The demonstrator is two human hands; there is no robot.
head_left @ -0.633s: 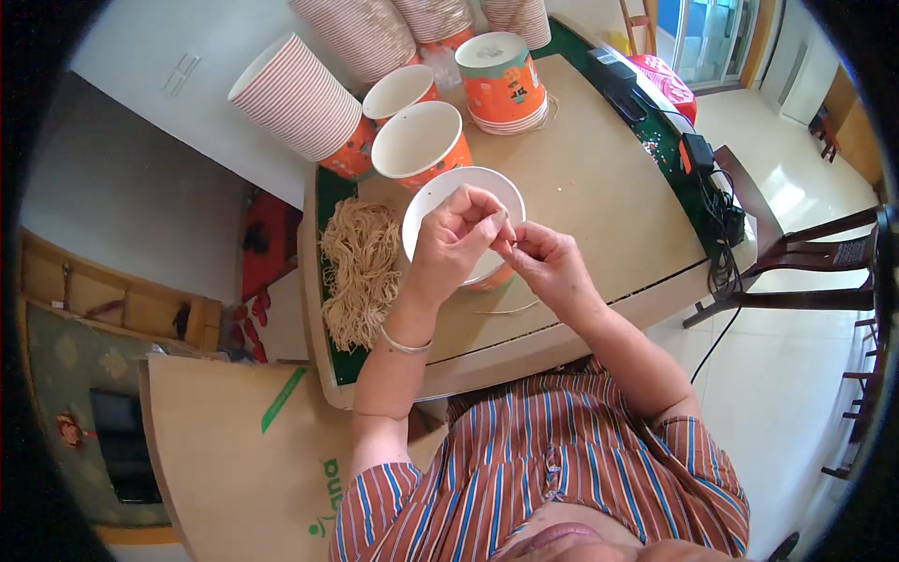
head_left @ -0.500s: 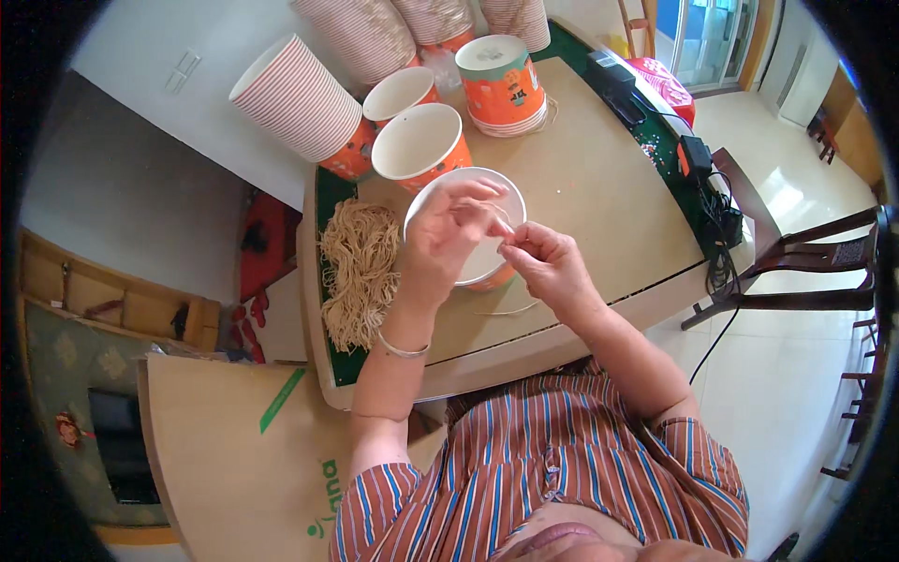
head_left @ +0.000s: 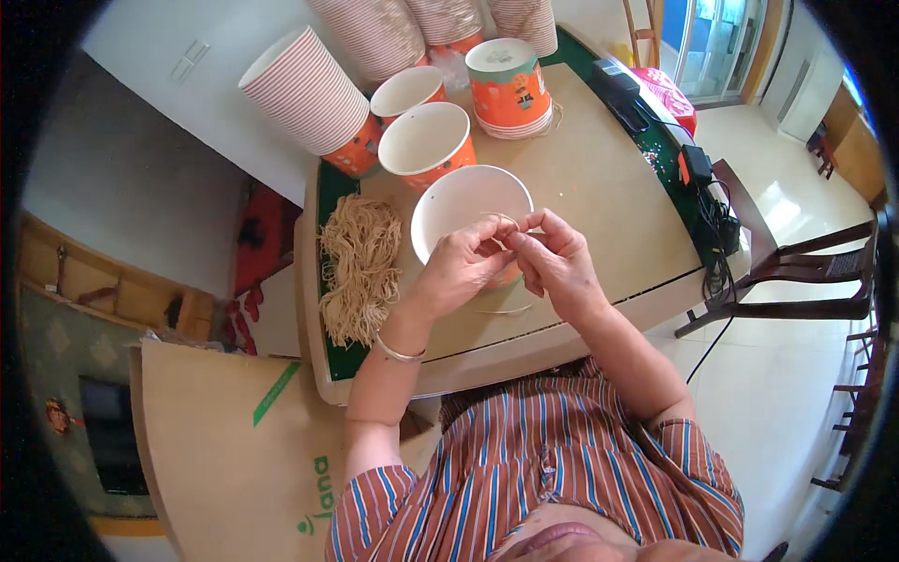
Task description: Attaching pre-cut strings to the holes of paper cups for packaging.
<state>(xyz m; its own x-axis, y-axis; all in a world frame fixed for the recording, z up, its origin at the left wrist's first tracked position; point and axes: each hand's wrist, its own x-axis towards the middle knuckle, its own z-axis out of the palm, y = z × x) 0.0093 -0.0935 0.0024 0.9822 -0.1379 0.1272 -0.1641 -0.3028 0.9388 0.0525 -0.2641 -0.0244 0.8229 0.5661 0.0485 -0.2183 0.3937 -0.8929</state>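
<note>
My left hand (head_left: 459,264) and my right hand (head_left: 556,259) meet over the near edge of an open paper bucket (head_left: 459,208), white inside. Both are closed in a pinch on a thin beige string (head_left: 504,218), which curves up in a small loop between the fingertips. The string's ends are hidden by the fingers. Another short piece of string (head_left: 506,310) lies on the table below the hands. To the left of the bucket rests a heap of loose beige strings (head_left: 360,267).
Two more open orange buckets (head_left: 426,140) stand behind. Tall nested stacks of buckets (head_left: 309,94) line the back left, and an upside-down stack (head_left: 510,89) stands farther right. Black cables (head_left: 716,225) run along the table's right edge, beside a wooden chair (head_left: 815,267). A cardboard box (head_left: 225,440) is at the lower left.
My left hand has come down and turned inward, its raised fingers now folded to the right hand's fingertips. A small string loop shows between them. My right hand has moved slightly.
</note>
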